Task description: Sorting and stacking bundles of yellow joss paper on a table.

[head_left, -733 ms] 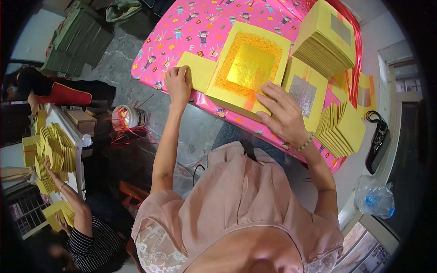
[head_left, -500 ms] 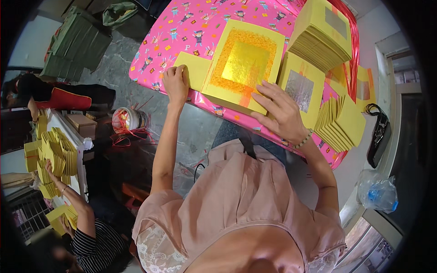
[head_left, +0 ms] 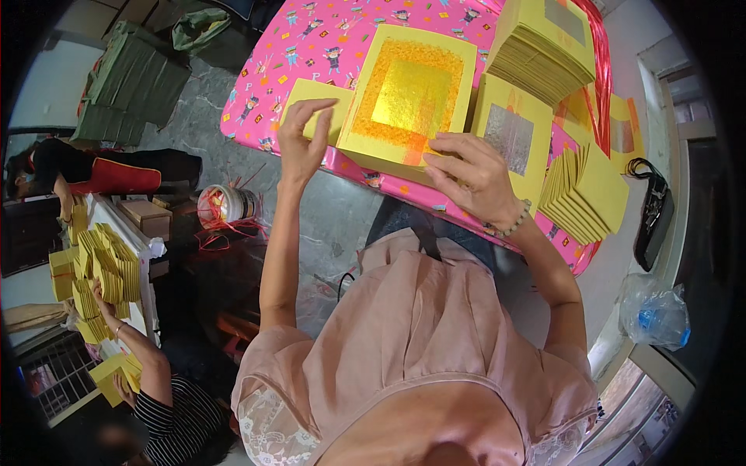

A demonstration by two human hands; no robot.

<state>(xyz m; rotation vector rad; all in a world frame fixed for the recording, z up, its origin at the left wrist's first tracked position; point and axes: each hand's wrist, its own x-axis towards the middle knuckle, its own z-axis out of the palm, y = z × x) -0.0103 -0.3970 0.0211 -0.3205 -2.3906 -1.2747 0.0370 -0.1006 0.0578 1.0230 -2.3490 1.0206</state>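
Note:
A thick stack of yellow paper sheets lies near the table's front edge, its top sheet bearing a shiny gold square inside an orange border. Plain yellow paper sticks out on its left side. Over that plain part, my left hand is raised with thumb and fingers apart, holding nothing. My right hand is at the stack's front right corner. Its fingers are bent, with a gap to the thumb, and the fingertips are close to the orange patch on the top sheet. I cannot tell whether they touch it.
Right of my stack are a silver-squared yellow stack, a taller stack and fanned yellow sheets. A pink patterned cover lies over the table. Left, a bucket with red strings stands near two people working with yellow bundles.
My left hand has lifted and opened from the plain yellow paper. My right hand's fingers, earlier spread over the stack's corner, have drawn back and bent. The view has shifted slightly.

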